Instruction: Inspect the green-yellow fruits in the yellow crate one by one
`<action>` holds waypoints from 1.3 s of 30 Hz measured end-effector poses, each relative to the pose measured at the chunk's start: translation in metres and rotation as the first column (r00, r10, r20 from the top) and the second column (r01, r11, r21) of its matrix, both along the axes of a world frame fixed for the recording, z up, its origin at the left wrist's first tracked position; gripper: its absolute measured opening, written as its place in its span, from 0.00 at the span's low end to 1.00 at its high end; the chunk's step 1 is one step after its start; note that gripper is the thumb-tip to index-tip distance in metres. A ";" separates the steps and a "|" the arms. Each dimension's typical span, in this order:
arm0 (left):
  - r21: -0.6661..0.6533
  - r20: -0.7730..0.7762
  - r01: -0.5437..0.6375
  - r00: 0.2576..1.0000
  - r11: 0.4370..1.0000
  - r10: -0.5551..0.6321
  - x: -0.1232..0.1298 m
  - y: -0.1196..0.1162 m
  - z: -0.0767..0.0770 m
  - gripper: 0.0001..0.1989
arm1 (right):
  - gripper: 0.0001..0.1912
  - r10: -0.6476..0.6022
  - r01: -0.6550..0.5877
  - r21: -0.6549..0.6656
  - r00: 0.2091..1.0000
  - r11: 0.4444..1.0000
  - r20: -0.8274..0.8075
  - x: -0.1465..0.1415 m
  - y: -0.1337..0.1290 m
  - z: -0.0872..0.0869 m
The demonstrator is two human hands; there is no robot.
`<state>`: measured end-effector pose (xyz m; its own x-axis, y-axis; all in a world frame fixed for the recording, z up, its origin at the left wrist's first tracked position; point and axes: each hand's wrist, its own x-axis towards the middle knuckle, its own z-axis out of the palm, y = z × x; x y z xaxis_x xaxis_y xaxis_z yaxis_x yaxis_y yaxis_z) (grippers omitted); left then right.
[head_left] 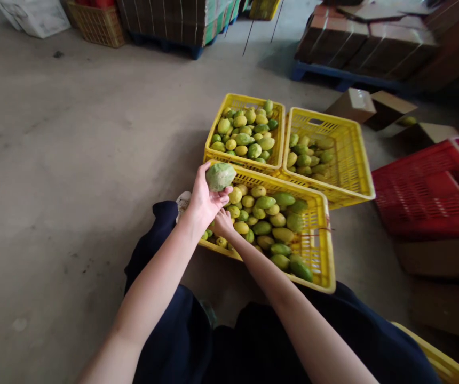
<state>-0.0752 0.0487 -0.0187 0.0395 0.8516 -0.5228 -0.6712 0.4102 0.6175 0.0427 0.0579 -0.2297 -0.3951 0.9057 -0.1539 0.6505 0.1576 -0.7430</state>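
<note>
My left hand (205, 197) is wrapped round a large green lemon (220, 177) with pale, rough patches on its skin, raised over the near yellow crate (319, 234). Just below and to the right of it, my right hand (223, 223) reaches down to the lemons (262, 228) in that crate. Its fingers are mostly hidden behind my left wrist, so whether they grip anything does not show. The lemons in the near crate are a mix of yellow and green.
Beyond it stand a full yellow crate (209, 140) and a partly filled yellow crate (347, 154). A red crate (425, 189) is at the right. Cardboard boxes (351, 105) lie on the concrete floor (73, 160), and loaded blue pallets (345, 74) stand farther back.
</note>
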 end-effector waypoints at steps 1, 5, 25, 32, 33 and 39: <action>0.014 0.017 -0.002 1.000 1.000 0.002 0.001 -0.001 0.001 0.24 | 0.19 -0.021 0.022 -0.018 0.998 1.000 0.051 0.005 0.000 0.006; 0.051 0.006 -0.016 1.000 0.999 0.015 0.009 -0.009 0.010 0.21 | 0.30 -0.145 0.143 -0.059 0.989 0.988 -0.034 0.043 -0.002 0.052; 0.508 -0.638 0.419 0.770 0.753 0.001 0.098 -0.035 -0.023 0.33 | 0.30 -0.416 0.549 0.016 0.651 0.836 -0.635 0.159 -0.067 0.162; 0.520 -0.843 0.638 0.488 0.567 0.224 0.090 -0.049 -0.018 0.25 | 0.27 -0.370 0.582 0.204 0.710 0.787 -0.599 0.158 -0.071 0.163; 0.509 -0.856 0.654 0.453 0.559 0.250 0.087 -0.050 -0.016 0.25 | 0.27 -0.359 0.575 0.202 0.708 0.793 -0.608 0.156 -0.071 0.162; 0.451 -0.893 0.624 0.308 0.639 0.329 0.073 -0.046 -0.013 0.26 | 0.28 -0.321 0.585 0.150 0.621 0.797 -0.715 0.142 -0.066 0.159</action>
